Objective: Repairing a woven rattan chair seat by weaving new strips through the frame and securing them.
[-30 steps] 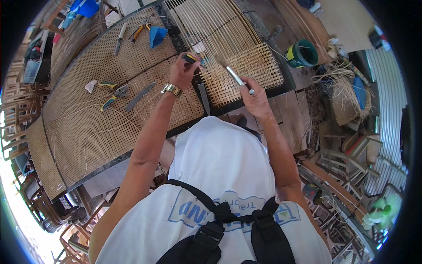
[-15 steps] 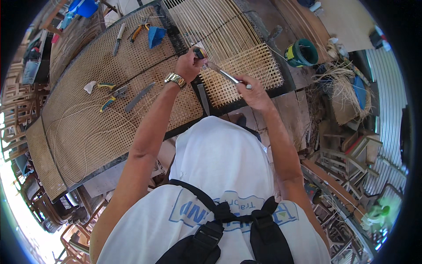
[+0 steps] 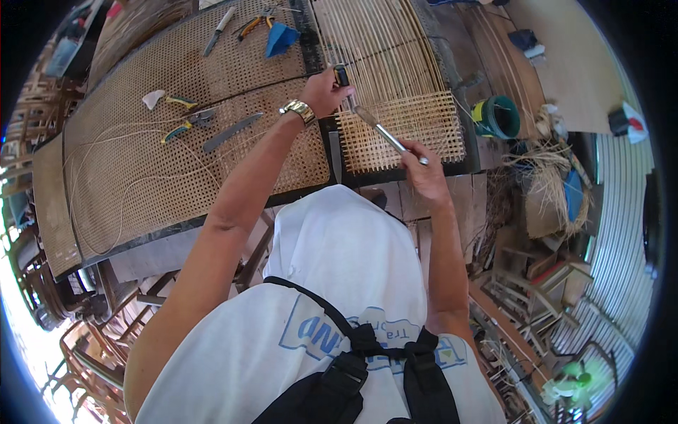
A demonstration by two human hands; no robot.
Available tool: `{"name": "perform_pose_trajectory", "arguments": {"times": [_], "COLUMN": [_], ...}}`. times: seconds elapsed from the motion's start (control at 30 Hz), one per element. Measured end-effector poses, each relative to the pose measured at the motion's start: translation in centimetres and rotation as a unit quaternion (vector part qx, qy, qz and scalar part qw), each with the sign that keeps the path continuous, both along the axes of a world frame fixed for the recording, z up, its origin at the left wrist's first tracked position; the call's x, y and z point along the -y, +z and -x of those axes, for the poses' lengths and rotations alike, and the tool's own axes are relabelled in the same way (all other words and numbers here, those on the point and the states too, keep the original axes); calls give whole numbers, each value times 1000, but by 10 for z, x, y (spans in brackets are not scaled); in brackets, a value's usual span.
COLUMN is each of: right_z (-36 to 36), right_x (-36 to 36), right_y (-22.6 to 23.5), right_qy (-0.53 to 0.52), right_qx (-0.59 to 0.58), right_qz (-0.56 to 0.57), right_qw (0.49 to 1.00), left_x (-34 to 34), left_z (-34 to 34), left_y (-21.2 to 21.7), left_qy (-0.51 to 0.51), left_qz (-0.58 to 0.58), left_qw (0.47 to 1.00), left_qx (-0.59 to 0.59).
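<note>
My left hand, with a gold watch on its wrist, is closed around a black-and-yellow-handled tool. A shiny narrow blade points down from the handle at the left edge of a half-woven cane panel. My right hand grips a tool with a metal handle and a brownish far end. That end lies close to the blade; whether they touch I cannot tell. A flat metal blade rests on the dark frame strip left of the panel, nearer to me.
Left of my hands, a woven cane sheet carries a knife, yellow-handled pliers, orange-handled pliers and a blue piece. A green bucket stands at the right, with loose cane strands nearby.
The view has shifted, so the table sits further right. My right hand and its tool have come nearer to me relative to my left hand. The left hand still holds its tool at the panel edge.
</note>
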State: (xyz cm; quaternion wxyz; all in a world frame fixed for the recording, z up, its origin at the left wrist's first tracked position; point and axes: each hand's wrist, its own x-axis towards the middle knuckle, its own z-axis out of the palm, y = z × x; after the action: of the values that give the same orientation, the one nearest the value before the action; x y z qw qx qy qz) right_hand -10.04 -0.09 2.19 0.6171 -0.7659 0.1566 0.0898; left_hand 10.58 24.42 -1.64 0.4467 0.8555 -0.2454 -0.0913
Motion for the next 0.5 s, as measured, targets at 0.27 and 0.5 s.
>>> {"name": "perform_pose_trajectory", "arguments": {"times": [0.27, 0.5], "right_z": [1, -10], "right_x": [-10, -20], "right_y": [21, -14], "right_qy": [-124, -83], "right_qx": [1, 48], "right_qz": [-81, -28], "right_qw": [989, 995], "left_x": [2, 8], "left_z": [-7, -2], "left_y": [1, -13], "left_qy": [42, -27], "left_qz": [2, -25], "left_qw": [998, 999], "left_qx": [-37, -11]}}
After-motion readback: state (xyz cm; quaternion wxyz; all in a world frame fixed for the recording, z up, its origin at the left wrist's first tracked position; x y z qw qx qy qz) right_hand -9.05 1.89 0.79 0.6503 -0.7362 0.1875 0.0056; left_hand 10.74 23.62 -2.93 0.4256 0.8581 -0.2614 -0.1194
